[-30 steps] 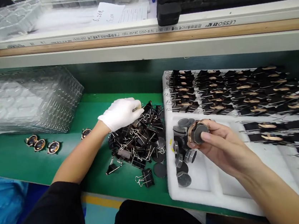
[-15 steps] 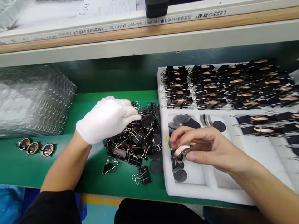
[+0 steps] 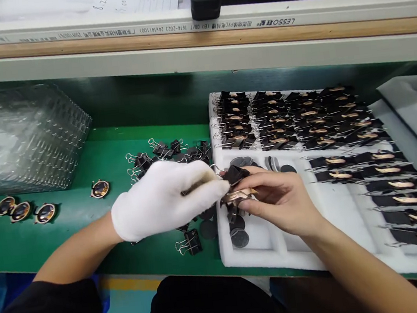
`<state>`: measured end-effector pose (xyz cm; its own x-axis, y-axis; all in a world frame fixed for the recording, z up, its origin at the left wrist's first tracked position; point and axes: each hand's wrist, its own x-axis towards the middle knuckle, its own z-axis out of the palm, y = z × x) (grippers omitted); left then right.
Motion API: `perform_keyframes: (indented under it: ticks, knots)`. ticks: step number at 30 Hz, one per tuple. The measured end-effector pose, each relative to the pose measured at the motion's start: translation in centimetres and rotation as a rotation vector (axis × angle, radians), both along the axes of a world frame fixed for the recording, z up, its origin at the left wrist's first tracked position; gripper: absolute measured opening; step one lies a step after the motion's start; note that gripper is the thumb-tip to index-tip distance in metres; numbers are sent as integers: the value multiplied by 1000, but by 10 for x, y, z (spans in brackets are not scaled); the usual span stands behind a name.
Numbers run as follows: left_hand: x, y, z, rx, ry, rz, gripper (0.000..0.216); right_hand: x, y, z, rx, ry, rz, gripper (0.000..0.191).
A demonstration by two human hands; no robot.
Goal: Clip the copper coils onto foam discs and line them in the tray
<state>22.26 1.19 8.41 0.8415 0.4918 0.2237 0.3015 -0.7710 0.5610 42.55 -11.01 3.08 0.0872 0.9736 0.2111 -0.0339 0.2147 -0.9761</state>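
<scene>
My left hand, in a white glove, is closed on a black binder clip at its fingertips. My bare right hand pinches a gold-coloured watch case edge-on between thumb and fingers. The clip sits right against the upper side of the case, and the hands meet above the left edge of the white foam tray. Beneath and behind my left hand lies a pile of loose binder clips, partly covered by the glove. One single clip lies nearer the front.
Rows of clipped watch cases fill the tray's back and right side. Dark round discs lie in its left compartments. Several round watch cases rest on the green mat at left, before stacked clear plastic trays. A shelf edge crosses above.
My left hand has come from the clip pile to my right hand, bringing a binder clip to the watch case. The view has shifted, and another watch case shows on the mat.
</scene>
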Motion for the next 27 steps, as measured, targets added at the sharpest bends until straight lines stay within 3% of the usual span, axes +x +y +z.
perform_keyframes:
  ticks: [3, 7, 16, 20, 24, 27]
  knots:
    - [1, 8, -3, 102, 103, 54, 46, 5, -2, 3, 40, -112, 46, 15]
    - [4, 10, -7, 173, 226, -43, 65, 8, -4, 7, 74, -285, 109, 17]
    - [8, 3, -22, 138, 139, -66, 57, 8, -4, 8, 26, -285, 175, 15]
    - [10, 8, -27, 97, -3, 56, 42, 10, -1, 1, 6, 23, -30, 12]
    - [12, 8, -21, -37, -67, 67, 38, 3, 6, 0, -229, 457, -227, 20]
    - [13, 4, -16, -181, -51, 59, 37, -9, 13, 5, -353, 588, -303, 28]
